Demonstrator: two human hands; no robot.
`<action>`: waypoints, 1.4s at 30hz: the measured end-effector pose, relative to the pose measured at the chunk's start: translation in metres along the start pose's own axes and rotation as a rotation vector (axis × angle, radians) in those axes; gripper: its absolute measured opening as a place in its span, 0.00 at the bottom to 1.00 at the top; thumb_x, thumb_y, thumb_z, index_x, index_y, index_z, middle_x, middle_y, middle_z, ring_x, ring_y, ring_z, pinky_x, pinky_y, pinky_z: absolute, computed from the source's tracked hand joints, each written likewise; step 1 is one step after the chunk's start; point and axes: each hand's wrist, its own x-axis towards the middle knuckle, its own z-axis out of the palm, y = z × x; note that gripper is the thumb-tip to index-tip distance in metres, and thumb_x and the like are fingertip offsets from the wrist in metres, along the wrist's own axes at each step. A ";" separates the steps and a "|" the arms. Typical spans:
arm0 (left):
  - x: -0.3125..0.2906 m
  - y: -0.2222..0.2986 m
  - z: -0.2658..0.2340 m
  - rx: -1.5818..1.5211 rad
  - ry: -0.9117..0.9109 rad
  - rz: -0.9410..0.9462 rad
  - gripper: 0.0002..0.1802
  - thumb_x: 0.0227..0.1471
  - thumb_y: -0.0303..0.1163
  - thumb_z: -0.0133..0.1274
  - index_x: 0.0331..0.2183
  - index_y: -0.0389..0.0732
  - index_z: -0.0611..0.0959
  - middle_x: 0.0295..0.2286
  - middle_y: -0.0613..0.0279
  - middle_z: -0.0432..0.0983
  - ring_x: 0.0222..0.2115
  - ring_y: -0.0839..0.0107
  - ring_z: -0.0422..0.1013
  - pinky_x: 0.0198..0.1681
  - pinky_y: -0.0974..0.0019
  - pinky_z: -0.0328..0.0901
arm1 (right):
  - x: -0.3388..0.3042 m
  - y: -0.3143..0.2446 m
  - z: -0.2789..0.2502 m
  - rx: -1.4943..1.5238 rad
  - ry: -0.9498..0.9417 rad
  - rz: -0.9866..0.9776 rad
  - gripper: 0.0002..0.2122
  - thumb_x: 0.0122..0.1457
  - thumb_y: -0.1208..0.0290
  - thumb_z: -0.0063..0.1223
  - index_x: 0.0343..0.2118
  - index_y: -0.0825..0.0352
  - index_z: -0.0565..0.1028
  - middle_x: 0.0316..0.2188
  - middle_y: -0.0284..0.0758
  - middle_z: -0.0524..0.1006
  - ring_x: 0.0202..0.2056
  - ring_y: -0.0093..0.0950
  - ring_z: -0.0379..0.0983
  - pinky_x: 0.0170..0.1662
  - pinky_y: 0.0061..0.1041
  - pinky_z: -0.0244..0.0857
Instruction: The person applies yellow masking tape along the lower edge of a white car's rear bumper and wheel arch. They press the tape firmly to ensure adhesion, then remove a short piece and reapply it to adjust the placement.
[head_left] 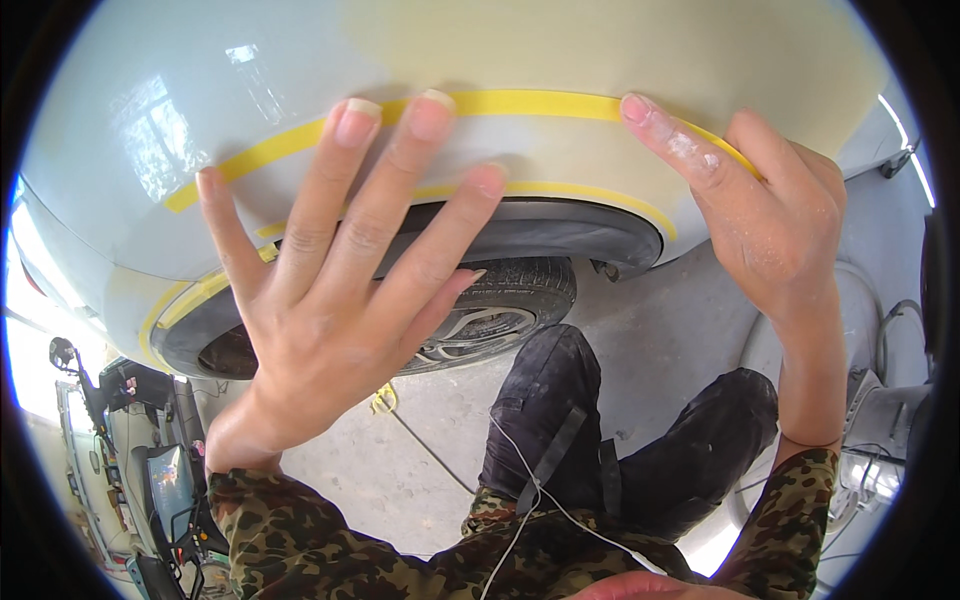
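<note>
A strip of yellow masking tape point(540, 103) curves across the pale car body panel point(650, 50), above the wheel arch. My left hand point(325, 310) lies over the panel with its fingers spread; some fingertips rest on or beside this strip. At the strip's right part, my right hand point(775, 225) has its index fingertip on the tape, and its other fingers are closed around the tape's continuing length. White dust marks that index finger. A thinner yellow tape line point(590, 196) follows the dark wheel arch liner point(600, 235), partly hidden by my left hand.
Below the arch is a wheel with a black tyre point(550, 285). My bent knees point(555, 390) are close to it. A cable point(430, 450) runs over the grey floor point(400, 510) from a small yellow object point(384, 399). A scooter point(170, 490) stands left; grey equipment with hoses point(880, 420) stands right.
</note>
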 end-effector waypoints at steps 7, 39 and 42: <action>0.001 0.008 0.015 -0.103 0.063 0.111 0.37 0.49 0.55 0.65 0.61 0.69 0.77 0.68 0.59 0.62 0.71 0.57 0.52 0.73 0.32 0.29 | 0.001 -0.005 -0.004 0.000 -0.039 0.045 0.28 0.47 0.86 0.64 0.53 0.55 0.84 0.19 0.27 0.60 0.19 0.23 0.59 0.21 0.22 0.53; -0.005 -0.012 -0.001 0.008 0.073 0.040 0.36 0.52 0.55 0.65 0.61 0.57 0.79 0.69 0.45 0.56 0.72 0.46 0.49 0.74 0.39 0.28 | -0.011 0.008 -0.001 0.022 0.082 -0.028 0.25 0.46 0.82 0.64 0.51 0.59 0.86 0.20 0.27 0.67 0.18 0.21 0.58 0.20 0.20 0.49; -0.002 -0.010 0.001 -0.012 0.085 0.053 0.37 0.50 0.54 0.66 0.61 0.58 0.80 0.69 0.46 0.57 0.71 0.47 0.50 0.74 0.39 0.28 | -0.011 0.006 -0.005 -0.001 0.050 -0.011 0.25 0.45 0.82 0.65 0.51 0.58 0.85 0.19 0.27 0.63 0.18 0.21 0.57 0.20 0.21 0.48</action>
